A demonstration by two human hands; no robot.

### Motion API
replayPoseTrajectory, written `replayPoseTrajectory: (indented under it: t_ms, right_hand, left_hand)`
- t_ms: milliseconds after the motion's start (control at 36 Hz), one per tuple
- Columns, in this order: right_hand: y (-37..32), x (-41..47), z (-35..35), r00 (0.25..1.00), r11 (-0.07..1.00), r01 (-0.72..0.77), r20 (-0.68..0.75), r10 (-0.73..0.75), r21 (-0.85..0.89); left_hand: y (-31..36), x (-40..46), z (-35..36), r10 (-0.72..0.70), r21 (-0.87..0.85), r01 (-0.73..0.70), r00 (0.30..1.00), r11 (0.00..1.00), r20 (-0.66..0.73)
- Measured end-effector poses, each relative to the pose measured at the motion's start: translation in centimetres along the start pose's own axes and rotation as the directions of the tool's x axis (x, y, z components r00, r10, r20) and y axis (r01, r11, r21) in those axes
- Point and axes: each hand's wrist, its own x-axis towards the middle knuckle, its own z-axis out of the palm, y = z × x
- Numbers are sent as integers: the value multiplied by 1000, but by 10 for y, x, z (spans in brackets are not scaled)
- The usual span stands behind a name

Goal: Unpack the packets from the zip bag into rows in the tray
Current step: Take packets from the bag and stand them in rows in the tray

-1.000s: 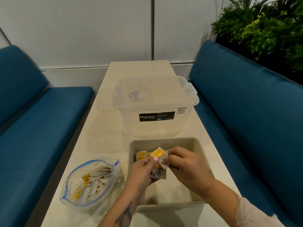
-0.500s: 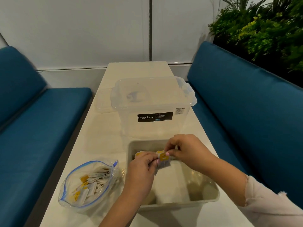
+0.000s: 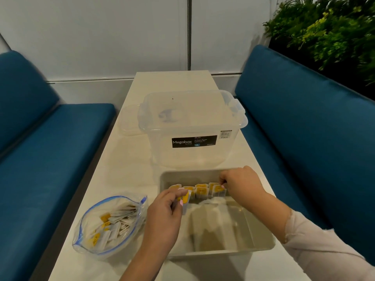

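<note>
Hands: both are down in the tray (image 3: 263, 243), working at the far row of packets.
Left hand (image 3: 162, 218): fingers curled, thumb and fingertips pinching a small bunch of packets (image 3: 185, 200) at the left end of the row; how many it holds I cannot tell.
Right hand (image 3: 241, 184): fingers bent, the tips nipping the top edge of the last packet (image 3: 219, 191) at the right end of the row.
Row of packets (image 3: 199, 190): white sachets with yellow labels stand upright side by side along the far wall of the tray, touching one another.
Tray: grey, shallow, rectangular, on the near part of the table (image 3: 125, 171); its nearer floor shows only blurred reflections.
Zip bag (image 3: 110, 224): lies on the table just left of the tray, mouth gaping, a loose heap of the same packets inside.
Clear box (image 3: 192, 126): lidded, with a black "Megabox" label, stands just beyond the tray.
Spare lid (image 3: 129, 122): clear, lies flat beside the box on its left.
Benches (image 3: 304, 126): blue cushioned seats run along both sides of the table.
Plants (image 3: 328, 31): green foliage behind the right bench.
</note>
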Motion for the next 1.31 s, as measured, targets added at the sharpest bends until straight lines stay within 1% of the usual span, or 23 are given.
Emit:
replayPoseTrajectory:
  t_ms: [222, 389, 556, 750, 944, 1111, 1222, 1306]
  right_hand:
    - [-4, 8, 21, 998, 997, 47, 36, -45, -61]
    - [-4, 9, 28, 999, 995, 39, 27, -37, -90]
    - [-4, 9, 31, 999, 995, 47, 28, -45, -84]
    - [-2, 10, 33, 999, 997, 50, -3, -51, -50]
    - [-3, 8, 35, 999, 995, 50, 2, -50, -83]
    - [-1, 9, 33, 999, 998, 47, -21, -48, -40]
    - [0, 7, 31, 997, 999, 43, -65, -42, 15]
    - [-4, 7, 26, 994, 995, 50, -97, -42, 84]
  left_hand:
    - [1, -3, 2, 6, -14, -6, 1000, 1000, 0]
    - [1, -3, 3, -1, -31, 1, 1000, 1000, 4]
    - [3, -3, 6, -13, -32, 14, 1000, 999, 18]
    - [2, -4, 7, -29, -42, 30, 999, 999, 24]
    - [2, -3, 8, -33, -25, 34, 999, 999, 35]
    - [-3, -1, 9, -41, -62, 42, 999, 997, 16]
    - [-4, 2, 6, -72, -96, 69, 997, 993, -23]
    - [-4, 3, 0, -57, -93, 50, 996, 994, -73]
